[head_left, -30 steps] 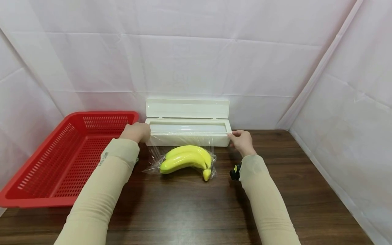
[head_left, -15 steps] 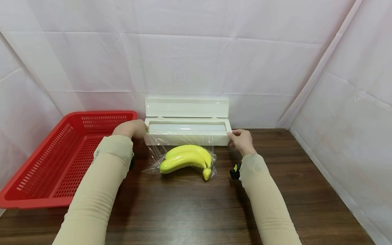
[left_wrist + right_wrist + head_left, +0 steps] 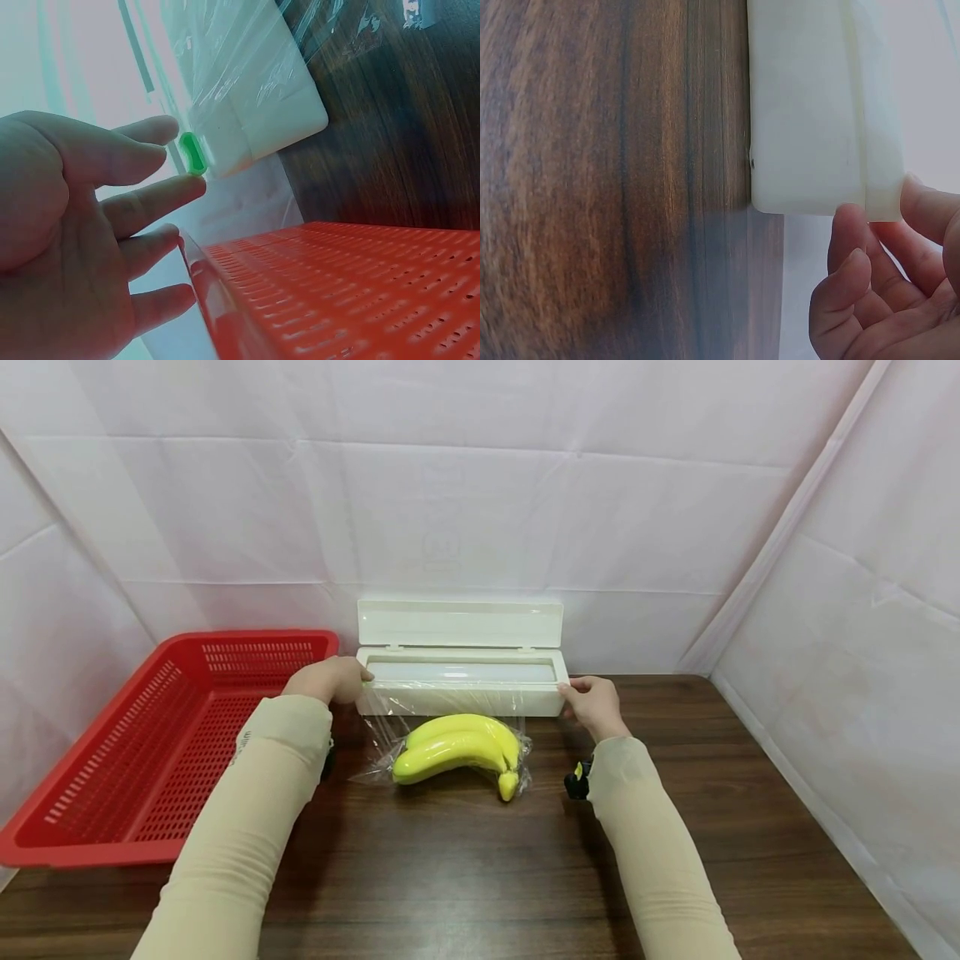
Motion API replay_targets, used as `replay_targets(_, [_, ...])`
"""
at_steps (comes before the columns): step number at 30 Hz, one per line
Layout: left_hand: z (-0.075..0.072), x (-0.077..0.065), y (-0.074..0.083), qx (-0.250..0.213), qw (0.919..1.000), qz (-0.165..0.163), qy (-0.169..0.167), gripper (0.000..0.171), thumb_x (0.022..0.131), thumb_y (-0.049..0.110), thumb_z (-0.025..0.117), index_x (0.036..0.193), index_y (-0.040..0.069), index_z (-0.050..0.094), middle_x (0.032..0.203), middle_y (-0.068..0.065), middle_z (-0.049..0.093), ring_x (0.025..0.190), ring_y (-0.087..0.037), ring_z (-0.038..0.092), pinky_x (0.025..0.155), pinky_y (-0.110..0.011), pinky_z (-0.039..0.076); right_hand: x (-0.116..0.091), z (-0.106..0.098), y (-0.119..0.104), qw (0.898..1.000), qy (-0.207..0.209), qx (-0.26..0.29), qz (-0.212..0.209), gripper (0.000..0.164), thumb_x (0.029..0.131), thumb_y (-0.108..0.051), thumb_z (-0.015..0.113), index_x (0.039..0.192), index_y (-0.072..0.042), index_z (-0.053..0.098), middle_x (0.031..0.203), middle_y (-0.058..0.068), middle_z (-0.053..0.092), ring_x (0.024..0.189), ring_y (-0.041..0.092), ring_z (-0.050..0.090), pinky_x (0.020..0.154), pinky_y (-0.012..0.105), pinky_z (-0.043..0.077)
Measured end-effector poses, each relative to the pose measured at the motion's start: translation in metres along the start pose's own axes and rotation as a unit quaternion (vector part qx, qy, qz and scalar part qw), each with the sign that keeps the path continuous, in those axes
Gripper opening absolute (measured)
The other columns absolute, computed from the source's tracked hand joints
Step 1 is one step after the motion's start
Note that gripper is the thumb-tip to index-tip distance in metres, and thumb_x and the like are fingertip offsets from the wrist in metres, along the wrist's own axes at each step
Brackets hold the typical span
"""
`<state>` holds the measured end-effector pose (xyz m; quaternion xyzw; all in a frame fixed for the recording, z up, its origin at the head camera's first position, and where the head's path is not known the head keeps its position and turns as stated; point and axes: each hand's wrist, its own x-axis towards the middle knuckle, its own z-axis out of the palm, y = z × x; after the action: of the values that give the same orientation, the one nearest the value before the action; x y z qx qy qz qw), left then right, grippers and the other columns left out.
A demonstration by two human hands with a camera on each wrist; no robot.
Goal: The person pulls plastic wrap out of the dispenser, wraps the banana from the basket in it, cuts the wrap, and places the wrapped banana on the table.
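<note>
A long white cling film dispenser [image 3: 465, 700] stands against the back cloth, lid raised, with its roll showing. Clear film [image 3: 382, 735] runs from its front over a bunch of yellow bananas [image 3: 450, 752] on the table. My left hand [image 3: 327, 679] is at the dispenser's left end. In the left wrist view its fingers reach out, and one fingertip touches a small green slider [image 3: 193, 154] on the dispenser's edge; the thumb is close beside it. My right hand [image 3: 592, 706] grips the dispenser's right end, thumb on top and fingers at the end face, as the right wrist view shows.
A red perforated basket [image 3: 45, 852] stands to the left, its far corner close to my left hand. White cloth [image 3: 637, 527] hangs behind and at both sides. Dark wooden table [image 3: 465, 877] extends in front of the bananas.
My left hand shifted slightly left off the dispenser's end, then came a little back right. The right hand, dispenser and bananas have stayed in place.
</note>
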<state>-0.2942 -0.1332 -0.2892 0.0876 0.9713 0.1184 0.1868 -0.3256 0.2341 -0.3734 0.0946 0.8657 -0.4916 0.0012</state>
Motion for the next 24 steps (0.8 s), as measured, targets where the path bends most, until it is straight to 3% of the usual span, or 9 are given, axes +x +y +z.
replay_targets(5, [0.002, -0.001, 0.0, 0.003, 1.0, -0.006, 0.001, 0.046, 0.089, 0.003, 0.04, 0.134, 0.004, 0.052, 0.139, -0.022, 0.047, 0.133, -0.039, 0.036, 0.105, -0.047, 0.035, 0.001, 0.0, 0.0, 1.0, 0.001, 0.005, 0.005, 0.041, 0.094, -0.027, 0.057, 0.125, 0.0, 0.057, 0.118, 0.025, 0.061, 0.056, 0.007, 0.057, 0.067, 0.04, 0.053])
replay_targets(9, [0.002, 0.0, 0.0, 0.009, 1.0, 0.001, 0.002, 0.043, 0.087, 0.006, 0.051, 0.13, 0.002, 0.055, 0.135, -0.02, 0.052, 0.135, -0.043, 0.031, 0.108, -0.048, 0.033, 0.0, 0.0, 0.0, 1.0, -0.002, 0.004, 0.009, 0.041, 0.094, -0.027, 0.056, 0.126, 0.0, 0.056, 0.119, 0.023, 0.06, 0.058, 0.008, 0.058, 0.069, 0.041, 0.053])
replay_targets(15, [0.004, 0.003, -0.003, 0.01, 0.9999, 0.004, 0.012, 0.043, 0.083, 0.006, 0.059, 0.126, 0.0, 0.059, 0.131, -0.021, 0.055, 0.128, -0.04, 0.042, 0.105, -0.049, 0.037, 0.0, 0.001, -0.001, 1.0, -0.002, 0.002, 0.009, 0.041, 0.095, -0.028, 0.056, 0.127, -0.002, 0.056, 0.118, 0.021, 0.061, 0.069, 0.018, 0.064, 0.071, 0.042, 0.053])
replay_targets(19, [0.007, 0.005, -0.004, 0.016, 0.9991, -0.008, 0.038, 0.037, 0.082, 0.006, 0.059, 0.118, 0.003, 0.064, 0.124, -0.019, 0.06, 0.118, -0.037, 0.052, 0.102, -0.057, 0.036, 0.001, 0.002, 0.0, 1.0, 0.002, -0.008, 0.003, 0.042, 0.095, -0.029, 0.055, 0.127, -0.002, 0.056, 0.117, 0.022, 0.061, 0.081, 0.029, 0.067, 0.066, 0.039, 0.053])
replay_targets(24, [0.013, 0.008, -0.001, 0.065, 0.9935, -0.013, 0.093, 0.017, 0.081, 0.004, 0.055, 0.09, 0.006, 0.069, 0.104, -0.017, 0.064, 0.1, -0.038, 0.056, 0.09, -0.055, 0.042, 0.001, 0.002, 0.002, 0.999, 0.011, -0.051, -0.017, 0.043, 0.095, -0.031, 0.055, 0.126, -0.002, 0.056, 0.117, 0.023, 0.062, 0.085, 0.034, 0.067, 0.063, 0.032, 0.05])
